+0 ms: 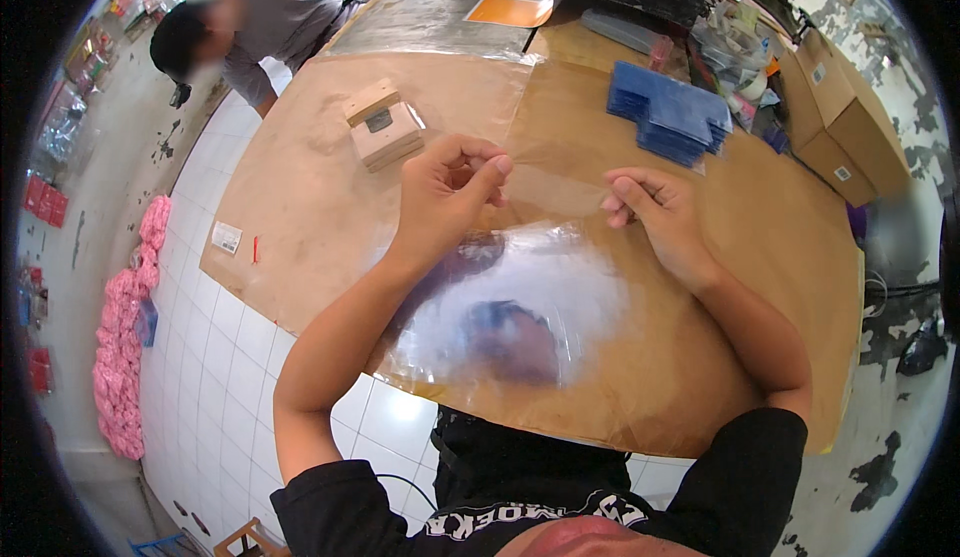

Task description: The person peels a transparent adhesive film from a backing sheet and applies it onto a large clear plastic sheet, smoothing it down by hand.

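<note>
Between my hands, above the table, stretches a small clear plastic sheet (556,189). Thumb and fingers of my left hand (447,183) are pinched on its left edge. At the opposite edge, my right hand (655,211) pinches it too, fingers curled in. Just below, near the table's front edge, lies a shiny spread of clear plastic sheets (500,317); glare hides their separate edges. Past my left hand stands a pale wooden block (386,133) with a dark slot in its top. Farther right sits a stack of blue-tinted plastic pieces (668,112).
Brown paper covers the table (760,287). An open cardboard box (845,122) and bagged clutter (735,47) crowd the right edge. A small white label (226,238) lies at the left edge. Another person (270,17) leans at the far left; pink bundles (125,347) rest on the floor.
</note>
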The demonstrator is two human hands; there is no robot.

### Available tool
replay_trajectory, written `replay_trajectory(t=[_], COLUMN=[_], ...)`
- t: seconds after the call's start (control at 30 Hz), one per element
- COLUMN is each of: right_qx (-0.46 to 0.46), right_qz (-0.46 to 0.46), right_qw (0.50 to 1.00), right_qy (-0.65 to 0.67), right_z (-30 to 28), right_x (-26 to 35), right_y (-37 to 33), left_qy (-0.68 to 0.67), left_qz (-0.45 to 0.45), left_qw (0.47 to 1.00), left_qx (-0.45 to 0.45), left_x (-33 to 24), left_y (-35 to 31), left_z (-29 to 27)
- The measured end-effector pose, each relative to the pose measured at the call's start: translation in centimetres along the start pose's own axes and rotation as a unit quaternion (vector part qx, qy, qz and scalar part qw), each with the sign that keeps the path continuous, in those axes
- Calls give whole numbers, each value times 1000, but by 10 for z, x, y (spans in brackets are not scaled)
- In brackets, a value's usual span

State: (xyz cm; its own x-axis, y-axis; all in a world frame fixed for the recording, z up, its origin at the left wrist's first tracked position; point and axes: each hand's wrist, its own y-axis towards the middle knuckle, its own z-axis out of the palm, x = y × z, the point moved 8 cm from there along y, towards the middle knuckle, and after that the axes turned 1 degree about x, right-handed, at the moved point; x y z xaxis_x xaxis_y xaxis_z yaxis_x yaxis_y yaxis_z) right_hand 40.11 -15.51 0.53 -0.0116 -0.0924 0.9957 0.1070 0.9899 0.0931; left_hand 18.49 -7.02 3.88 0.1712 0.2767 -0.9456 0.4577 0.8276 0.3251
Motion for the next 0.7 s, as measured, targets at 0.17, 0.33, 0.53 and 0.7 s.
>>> replay_trajectory(t=[0.17,0.33,0.53,0.7], right_qx=[-44,-15,177,270], right_qz=[3,73,154,211], right_qw=[999,996,972,939], right_qy=[24,49,31,1], right_z=[-12,-13,5,9], right_x=[-5,-5,5,7], right_y=[5,7,2,-10], left_qy=[-39,-126,-130,-100], left_qz=[8,-78,-182,-130], left_qw=[998,984,974,986], left_qx=[-53,-94,-39,19], left_x=[-1,19,50,45], left_y=[8,15,12,12], left_z=[-18,-37,-21,-11])
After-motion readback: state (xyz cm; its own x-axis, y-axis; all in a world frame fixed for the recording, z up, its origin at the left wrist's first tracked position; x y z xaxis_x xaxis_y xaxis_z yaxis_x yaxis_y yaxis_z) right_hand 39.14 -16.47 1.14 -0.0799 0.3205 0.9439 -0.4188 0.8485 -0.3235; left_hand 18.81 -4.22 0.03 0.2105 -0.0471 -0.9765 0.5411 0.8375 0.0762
